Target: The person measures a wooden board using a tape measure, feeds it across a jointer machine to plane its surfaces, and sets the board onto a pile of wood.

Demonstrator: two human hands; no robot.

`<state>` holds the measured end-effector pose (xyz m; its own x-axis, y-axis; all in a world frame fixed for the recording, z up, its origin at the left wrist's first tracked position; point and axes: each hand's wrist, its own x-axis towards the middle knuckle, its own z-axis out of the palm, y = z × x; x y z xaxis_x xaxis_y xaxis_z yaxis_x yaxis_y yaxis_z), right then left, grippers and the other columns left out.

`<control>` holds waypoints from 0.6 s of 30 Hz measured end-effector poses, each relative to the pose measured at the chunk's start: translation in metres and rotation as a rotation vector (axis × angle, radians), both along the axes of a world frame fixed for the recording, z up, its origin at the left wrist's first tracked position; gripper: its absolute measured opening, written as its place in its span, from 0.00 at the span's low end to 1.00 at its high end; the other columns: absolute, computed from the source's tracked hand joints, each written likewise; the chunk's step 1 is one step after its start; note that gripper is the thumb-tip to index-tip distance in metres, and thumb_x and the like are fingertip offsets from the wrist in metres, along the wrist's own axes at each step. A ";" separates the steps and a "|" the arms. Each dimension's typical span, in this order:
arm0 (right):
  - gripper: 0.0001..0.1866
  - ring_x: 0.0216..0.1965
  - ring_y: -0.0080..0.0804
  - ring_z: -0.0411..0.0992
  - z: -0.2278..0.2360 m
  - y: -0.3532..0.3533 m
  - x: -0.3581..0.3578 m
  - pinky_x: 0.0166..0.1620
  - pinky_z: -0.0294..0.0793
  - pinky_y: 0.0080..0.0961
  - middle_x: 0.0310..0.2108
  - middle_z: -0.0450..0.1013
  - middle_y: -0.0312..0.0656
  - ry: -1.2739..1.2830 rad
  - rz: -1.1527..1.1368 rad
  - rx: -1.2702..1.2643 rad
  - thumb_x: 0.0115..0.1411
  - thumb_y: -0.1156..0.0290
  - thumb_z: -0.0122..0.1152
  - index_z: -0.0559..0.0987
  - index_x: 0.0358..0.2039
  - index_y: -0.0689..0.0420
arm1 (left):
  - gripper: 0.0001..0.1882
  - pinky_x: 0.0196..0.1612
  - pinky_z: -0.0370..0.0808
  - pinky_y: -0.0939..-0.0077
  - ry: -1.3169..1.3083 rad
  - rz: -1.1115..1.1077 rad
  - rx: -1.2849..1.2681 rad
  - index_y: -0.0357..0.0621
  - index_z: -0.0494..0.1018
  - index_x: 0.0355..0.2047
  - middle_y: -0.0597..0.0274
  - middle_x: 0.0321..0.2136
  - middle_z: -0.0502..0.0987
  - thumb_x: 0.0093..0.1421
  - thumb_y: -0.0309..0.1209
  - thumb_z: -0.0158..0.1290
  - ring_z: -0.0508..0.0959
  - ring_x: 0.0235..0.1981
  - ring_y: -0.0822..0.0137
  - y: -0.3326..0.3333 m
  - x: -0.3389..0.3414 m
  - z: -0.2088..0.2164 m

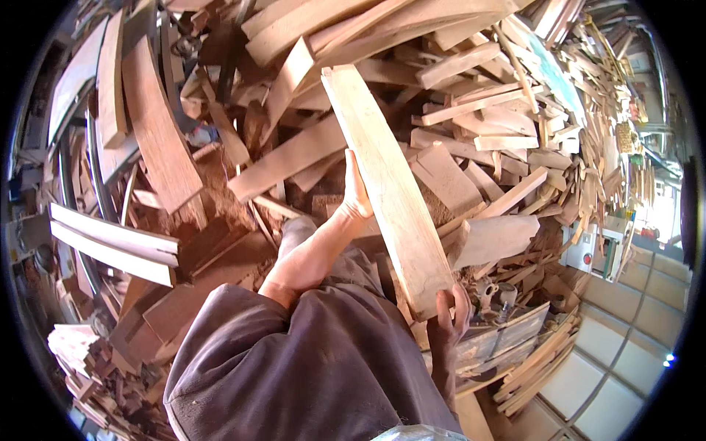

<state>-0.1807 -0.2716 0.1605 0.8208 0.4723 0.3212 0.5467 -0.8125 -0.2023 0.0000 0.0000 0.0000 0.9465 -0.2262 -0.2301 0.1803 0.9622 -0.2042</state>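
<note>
Timber offcuts [445, 176] fill most of the head view, heaped at many angles, and in front of them the person holds 1 long, pale, straight-edged wooden board [390, 191]. The board slants across the middle, its far end up toward the heap and its near end down to the right, beside the person's dark garment [294, 367].

The left hand [357, 192] lies against the board's left edge, about midway along, with 1 digit stretched upward beside the wood; the other fingers are hidden, so I cannot tell how they are closed. The right hand [454, 310] grips the near end at its right corner, thumb on the upper face and fingers bent at the edge.

Picking up this board looks complete, since both hands bear on it and it appears to be held above the heap; it is not yet set down. Many other pieces lie loose, and how many remain to be handled cannot be told.

Left of the hands, a reddish-brown plank [158, 125] and 2 white strips [114, 250] lie among the scraps. To the right are a bundle of thin slats [540, 367] and a tiled floor [610, 349].
</note>
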 end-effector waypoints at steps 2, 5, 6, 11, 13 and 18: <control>0.20 0.54 0.58 0.73 -0.019 0.020 0.005 0.53 0.76 0.47 0.59 0.71 0.55 -0.035 -0.174 -0.053 0.62 0.71 0.66 0.78 0.56 0.54 | 0.51 0.63 0.69 0.39 -0.066 0.031 -0.033 0.48 0.67 0.65 0.51 0.57 0.75 0.58 0.77 0.40 0.71 0.60 0.45 0.021 0.021 0.011; 0.21 0.53 0.57 0.73 0.005 -0.010 -0.006 0.55 0.75 0.48 0.58 0.70 0.55 0.068 -0.314 0.079 0.62 0.71 0.66 0.77 0.56 0.59 | 0.52 0.62 0.70 0.40 -0.228 0.047 -0.132 0.47 0.69 0.63 0.54 0.56 0.75 0.57 0.78 0.42 0.73 0.59 0.46 0.010 0.020 0.056; 0.23 0.52 0.51 0.74 -0.004 -0.010 -0.013 0.52 0.78 0.44 0.56 0.71 0.55 0.158 -0.408 0.170 0.63 0.70 0.65 0.76 0.57 0.63 | 0.52 0.62 0.70 0.39 -0.210 0.065 -0.124 0.48 0.69 0.63 0.56 0.56 0.76 0.55 0.79 0.43 0.74 0.57 0.47 0.018 0.022 0.063; 0.21 0.46 0.37 0.78 -0.036 -0.003 -0.024 0.38 0.81 0.29 0.45 0.77 0.51 0.323 -0.577 0.515 0.63 0.72 0.64 0.76 0.57 0.60 | 0.52 0.61 0.70 0.39 -0.307 0.076 0.011 0.51 0.70 0.64 0.54 0.56 0.76 0.53 0.79 0.46 0.75 0.56 0.47 0.038 0.030 0.067; 0.19 0.40 0.33 0.79 -0.078 -0.014 -0.032 0.37 0.80 0.27 0.39 0.79 0.46 0.353 -0.608 0.659 0.63 0.75 0.65 0.77 0.55 0.58 | 0.53 0.60 0.71 0.41 -0.335 -0.022 0.053 0.51 0.70 0.64 0.52 0.56 0.76 0.52 0.80 0.46 0.76 0.56 0.48 0.039 0.041 0.061; 0.17 0.35 0.29 0.76 -0.058 0.022 -0.027 0.40 0.78 0.28 0.37 0.79 0.43 0.628 -0.672 0.899 0.66 0.74 0.65 0.77 0.54 0.57 | 0.44 0.57 0.76 0.48 -0.170 -0.019 0.233 0.50 0.73 0.59 0.55 0.50 0.80 0.56 0.72 0.53 0.80 0.50 0.54 0.056 0.032 0.066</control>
